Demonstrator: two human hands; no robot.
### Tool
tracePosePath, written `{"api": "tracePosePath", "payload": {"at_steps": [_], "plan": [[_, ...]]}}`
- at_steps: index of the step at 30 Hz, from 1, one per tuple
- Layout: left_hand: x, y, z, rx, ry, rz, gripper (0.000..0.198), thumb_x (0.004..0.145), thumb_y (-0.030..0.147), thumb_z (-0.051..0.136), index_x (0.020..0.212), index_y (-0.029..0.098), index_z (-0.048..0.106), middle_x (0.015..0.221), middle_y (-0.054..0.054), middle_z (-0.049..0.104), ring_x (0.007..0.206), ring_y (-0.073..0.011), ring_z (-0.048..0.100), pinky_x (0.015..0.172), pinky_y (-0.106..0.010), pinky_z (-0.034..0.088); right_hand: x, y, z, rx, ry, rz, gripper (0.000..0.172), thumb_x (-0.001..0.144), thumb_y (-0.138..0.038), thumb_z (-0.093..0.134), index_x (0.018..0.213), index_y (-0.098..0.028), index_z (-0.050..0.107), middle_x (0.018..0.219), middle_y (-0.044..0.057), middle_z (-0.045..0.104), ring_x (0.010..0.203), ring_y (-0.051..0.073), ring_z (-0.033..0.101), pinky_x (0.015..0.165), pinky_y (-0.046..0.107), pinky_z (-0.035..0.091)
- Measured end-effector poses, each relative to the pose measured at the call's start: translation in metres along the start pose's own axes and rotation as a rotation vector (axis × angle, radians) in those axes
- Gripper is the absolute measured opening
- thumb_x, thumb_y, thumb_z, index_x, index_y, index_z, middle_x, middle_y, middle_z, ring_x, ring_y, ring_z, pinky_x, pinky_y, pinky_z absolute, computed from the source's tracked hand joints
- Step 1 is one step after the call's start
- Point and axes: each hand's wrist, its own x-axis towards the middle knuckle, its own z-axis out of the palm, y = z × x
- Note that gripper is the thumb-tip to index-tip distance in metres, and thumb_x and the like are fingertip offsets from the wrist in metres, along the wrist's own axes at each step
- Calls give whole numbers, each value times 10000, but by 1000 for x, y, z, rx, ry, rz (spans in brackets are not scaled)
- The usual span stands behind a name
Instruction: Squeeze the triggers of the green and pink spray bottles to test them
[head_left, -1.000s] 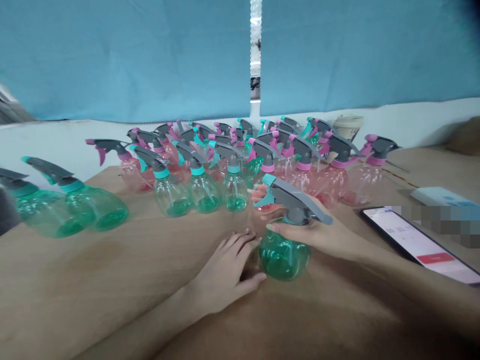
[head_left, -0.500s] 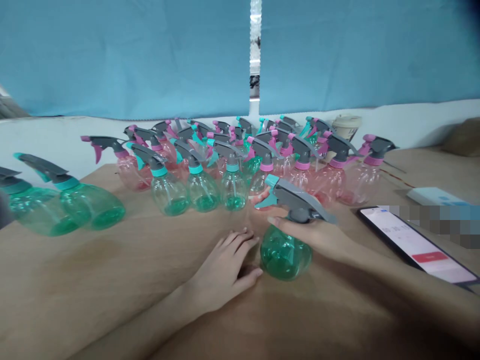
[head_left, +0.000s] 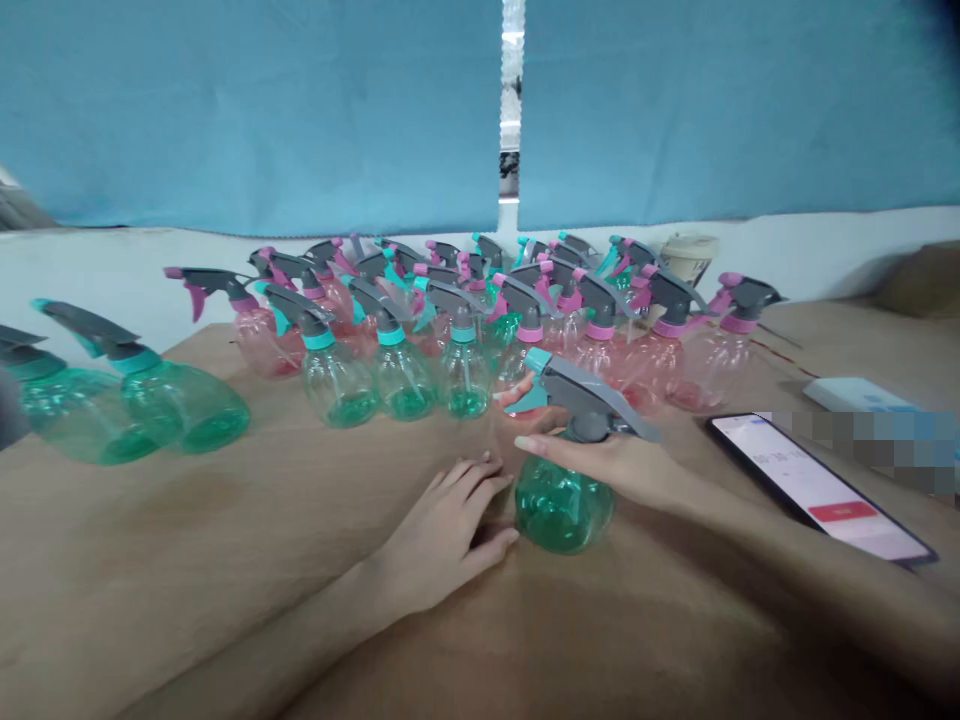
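Note:
My right hand (head_left: 607, 462) is wrapped round the neck of a green spray bottle (head_left: 564, 508), just under its grey head. Its fingers reach past the turquoise trigger, partly hidden behind the bottle. The bottle stands nearly upright, with green liquid or tint low inside. My left hand (head_left: 450, 530) lies flat on the wooden table (head_left: 360, 660), fingers apart, close to the bottle's left side and holding nothing. Behind them are several clear spray bottles with turquoise collars, such as this one (head_left: 466, 375), and pink-collared ones, such as this pink bottle (head_left: 709, 365).
Two green spray bottles (head_left: 184, 405) stand at the left. A phone (head_left: 817, 490) showing a timer lies at the right, beside a white box (head_left: 862, 392). A paper cup (head_left: 690, 258) is at the back right, before a blue curtain (head_left: 300, 110).
The fingers of my right hand have shifted around the trigger, which now shows less of itself. The view has moved slightly. My left hand stays flat on the table.

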Motion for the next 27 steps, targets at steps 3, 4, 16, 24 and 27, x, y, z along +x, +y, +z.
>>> {"api": "tracePosePath", "payload": {"at_steps": [3,4,16,24,27], "plan": [[0,0,1,16,1,2,418,877,380,474,1245,198,394,1305,-89,424,1226,-258,336,998,-435,282,2,2,0,-7,7,4,258,762,-406,553,981,-277,589,859,-13,672,722,173,642,616,307,530],[0,0,1,20,2,3,417,879,380,473,1245,196,393,1307,-89,421,1227,-254,334,1001,-431,281,3,3,1,-9,4,-2,281,761,-394,554,1016,-278,577,851,-13,670,704,174,640,592,304,525],[0,2,-1,43,8,10,406,882,390,464,1228,184,413,1295,-88,436,1234,-245,329,1005,-418,279,-2,7,3,-160,77,64,165,723,-428,572,770,-275,612,743,-17,657,693,176,625,634,309,515],[0,1,0,62,-8,19,389,882,382,466,1219,192,426,1300,-86,432,1222,-250,341,995,-418,287,1,14,3,-155,38,89,113,706,-198,515,725,-269,601,743,-22,651,715,162,614,646,280,505],[0,0,1,60,-9,24,389,887,390,452,1225,198,424,1297,-92,435,1216,-261,350,988,-439,288,-2,7,0,-92,-13,108,157,729,-201,481,773,-265,617,752,-23,655,748,156,616,711,285,500]]}}
